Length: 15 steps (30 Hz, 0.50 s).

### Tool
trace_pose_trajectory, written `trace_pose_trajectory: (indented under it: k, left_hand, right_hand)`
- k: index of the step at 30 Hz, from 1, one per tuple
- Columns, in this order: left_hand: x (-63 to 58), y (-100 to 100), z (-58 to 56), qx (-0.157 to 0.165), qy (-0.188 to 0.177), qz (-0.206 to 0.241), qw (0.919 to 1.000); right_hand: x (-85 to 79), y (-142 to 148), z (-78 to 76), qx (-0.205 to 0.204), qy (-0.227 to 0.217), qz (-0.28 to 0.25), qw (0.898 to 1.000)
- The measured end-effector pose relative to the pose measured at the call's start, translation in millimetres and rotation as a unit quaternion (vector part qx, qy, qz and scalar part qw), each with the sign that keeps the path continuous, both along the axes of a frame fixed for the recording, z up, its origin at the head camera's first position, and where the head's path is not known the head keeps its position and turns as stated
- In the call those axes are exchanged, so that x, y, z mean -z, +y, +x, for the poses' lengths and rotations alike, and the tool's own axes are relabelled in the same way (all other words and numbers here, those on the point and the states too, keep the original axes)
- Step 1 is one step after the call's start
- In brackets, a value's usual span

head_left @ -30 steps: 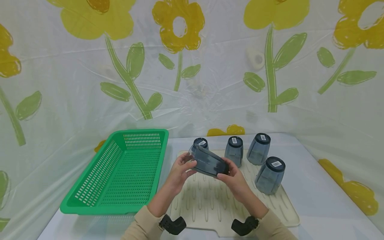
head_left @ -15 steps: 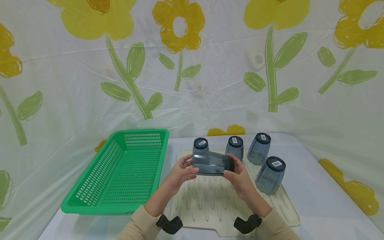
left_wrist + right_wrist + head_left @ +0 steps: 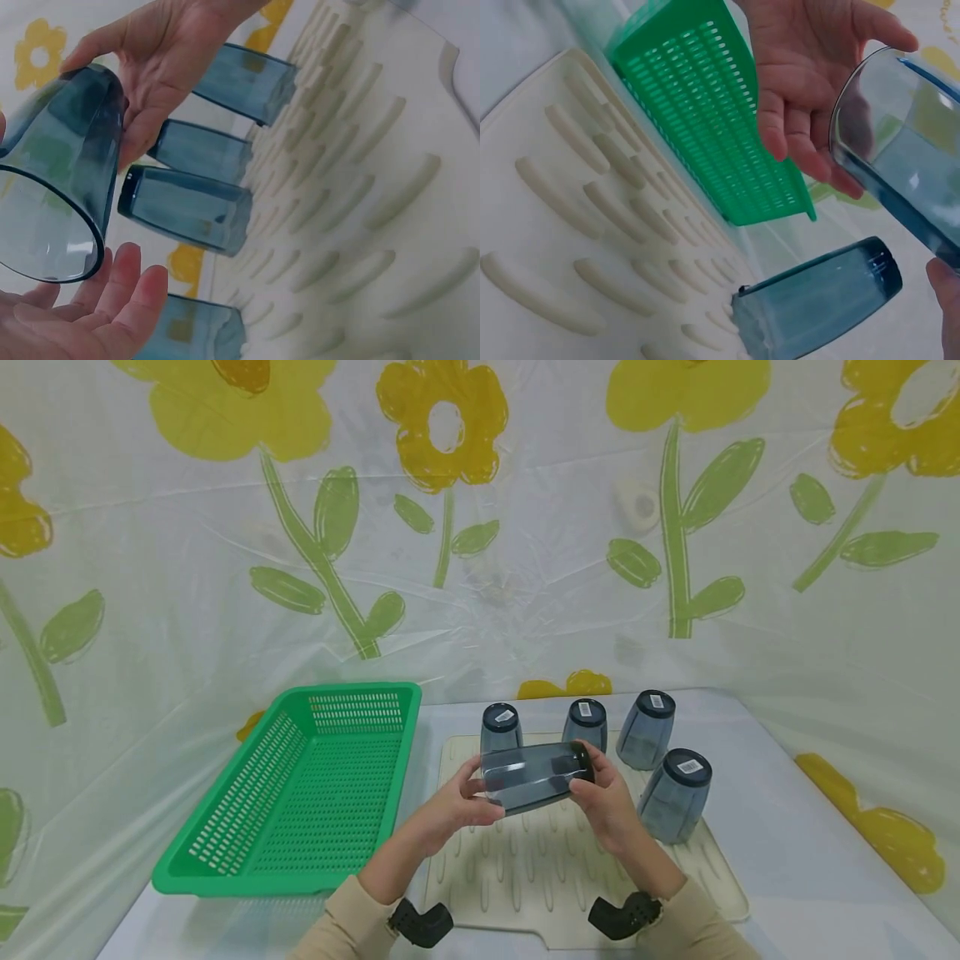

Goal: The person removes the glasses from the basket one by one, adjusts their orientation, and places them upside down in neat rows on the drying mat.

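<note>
In the head view a blue-grey tinted drinking glass (image 3: 528, 775) is held on its side above the drying mat (image 3: 517, 877), its dark base toward the right. My left hand (image 3: 450, 806) holds it at the open rim, thumb below and fingers behind. At the base end my right hand (image 3: 609, 802) grips it between thumb and fingers. The left wrist view shows the held glass (image 3: 67, 150) with its mouth facing the camera, and my right hand (image 3: 161, 64) around its far end. Seen from the right wrist, the left hand's fingers (image 3: 799, 135) lie along the rim.
Several matching glasses stand upside down on the mat, among them a back-left glass (image 3: 500, 727) and a front-right glass (image 3: 675, 797). To the left sits a green perforated basket (image 3: 285, 887). A flower-printed sheet (image 3: 525, 610) hangs behind the white table (image 3: 810, 868).
The held glass has turned from base-low to slightly base-high and shifted a little to the right. Both hands have kept hold of it; the standing glasses and basket stay put.
</note>
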State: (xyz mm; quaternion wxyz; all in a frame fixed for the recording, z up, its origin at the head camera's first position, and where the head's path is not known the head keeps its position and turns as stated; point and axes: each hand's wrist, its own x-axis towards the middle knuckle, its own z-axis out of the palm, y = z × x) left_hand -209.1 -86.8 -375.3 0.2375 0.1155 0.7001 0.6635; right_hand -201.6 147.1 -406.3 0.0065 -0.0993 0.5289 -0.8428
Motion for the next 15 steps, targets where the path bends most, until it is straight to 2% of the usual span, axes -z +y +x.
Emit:
trace_pose_trajectory:
  k: [9,15]
  left_hand:
    - [4.8,-0.4,-0.1,0.006,-0.002,-0.005,1.0]
    - [6.4,-4.0,-0.4,-0.008,0.012,-0.001,0.9999]
  right_hand:
    - [-7.2,-1.7,3.0,0.018,0.006,-0.002,1.0]
    - [-9.5,0.4,2.0,0.033,0.011,0.012,0.999]
